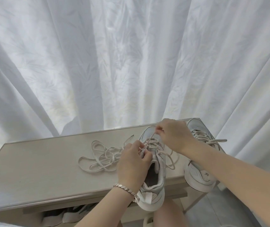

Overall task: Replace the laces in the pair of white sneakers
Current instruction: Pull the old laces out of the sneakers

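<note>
Sneaker point(157, 163) sat on table point(49, 169), my L hand point(132, 163) pinching its eyelet edge & R hand point(173, 136) pinching the lace point(150, 138) taut.

A narrow, pale table point(45, 169) stands against a white curtain. Near the middle of its top lies a loose tangle of laces point(101, 158), flat on the surface. Just beside the tangle, on the person's right, stands the near sneaker point(154, 188), toe toward the curtain, heel overhanging the front edge, a lace point(149, 139) partly threaded through it. The second sneaker point(199, 174) stands at the table's right end, its heel also past the edge.
</note>
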Tool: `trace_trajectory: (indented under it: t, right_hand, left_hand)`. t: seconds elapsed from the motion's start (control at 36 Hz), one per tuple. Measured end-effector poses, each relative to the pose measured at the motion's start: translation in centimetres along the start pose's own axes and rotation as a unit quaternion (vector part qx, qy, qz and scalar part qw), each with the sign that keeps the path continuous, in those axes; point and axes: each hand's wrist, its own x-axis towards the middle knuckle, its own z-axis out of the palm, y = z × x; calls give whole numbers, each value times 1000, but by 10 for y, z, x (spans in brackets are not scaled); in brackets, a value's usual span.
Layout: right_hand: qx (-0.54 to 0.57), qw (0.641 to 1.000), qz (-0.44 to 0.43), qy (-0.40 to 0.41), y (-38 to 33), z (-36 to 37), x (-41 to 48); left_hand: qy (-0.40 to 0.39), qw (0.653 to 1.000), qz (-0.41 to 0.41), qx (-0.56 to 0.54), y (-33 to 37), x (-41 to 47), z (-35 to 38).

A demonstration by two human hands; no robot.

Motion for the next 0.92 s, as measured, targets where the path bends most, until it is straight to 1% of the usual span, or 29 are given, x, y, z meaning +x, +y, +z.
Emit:
trace_trajectory:
  t: [0.08, 0.14, 0.19, 0.22, 0.28, 0.31, 0.36, 0.39, 0.42, 0.44, 0.5, 0.56, 0.58, 0.61, 0.67, 0.72, 0.75, 0.78, 0.81, 0.83, 0.86, 0.92]
  right_hand:
    - [28, 987, 139, 77, 26, -8, 7]
    - [36, 973, 206, 94, 38, -15, 9]
    - [3, 969, 234, 84, 43, -19, 8]
    - [-41, 970, 229, 65, 43, -19, 9]
    - [-108, 974, 199, 29, 35, -16, 9]
    - [-109, 978, 175, 18, 30, -15, 9]
    - [-50, 991, 124, 17, 22, -12, 10]
    - [-12, 995, 91, 25, 17, -10, 11]
    - [14, 999, 48, 15, 12, -10, 11]
    - [27, 1000, -1, -14, 8, -10, 12]
    - [38, 991, -81, -100, 0, -7, 11]
    - [52, 977, -111, -174, -7, -2, 8]
    - [65, 973, -111, -191, -8, -1, 8]
    - [79, 972, -110, -192, -9, 0, 7]
    - [65, 974, -123, -176, -7, 3, 8]
    - [-11, 979, -146, -142, -3, 8, 7]
    - [-56, 980, -164, -95, -2, 12, 5]
    - [-105, 976, -187, -29, -1, 17, 3]
    - [-121, 973, -194, 32, 1, 23, -1]
    - [-129, 971, -191, 67, 4, 27, -5]
    - [-128, 973, -169, 95, 5, 30, -8]
    - [-109, 985, -102, 90, 9, 29, -7]
  left_hand:
    - [-1, 1000, 7, 2, 0, 0, 0]
    - [-4, 1000, 10, -3, 0, 0, 1]
    - [-5, 1000, 13, -11, 0, 0, 2]
    - [-5, 1000, 14, -15, 0, 0, 2]
    - [0, 1000, 14, -22, 0, 0, 2]
    - [2, 1000, 15, -23, 0, 0, 2]
    - [6, 1000, 16, -25, -1, 0, 3]
    - [7, 999, 17, -26, 0, 0, 3]
    - [9, 999, 19, -26, 0, 0, 3]
    - [11, 999, 21, -23, 0, 0, 3]
    - [16, 999, 22, -18, 0, 0, 4]
    - [18, 999, 24, -16, -1, 0, 4]
    - [19, 999, 25, -14, -1, 0, 4]
    - [19, 999, 26, -10, -1, 0, 4]
    - [20, 999, 27, -4, 0, 1, 3]
    - [19, 1000, 25, -2, 0, 1, 3]
    - [18, 1000, 23, -1, 0, 1, 3]
    - [18, 1000, 23, 2, 1, 1, 3]
    - [18, 1000, 24, 5, 1, 1, 3]
    - [17, 1000, 25, 6, 1, 1, 3]
    - [15, 1000, 25, 4, 1, 0, 3]
    - [15, 1000, 23, 2, 0, 0, 3]
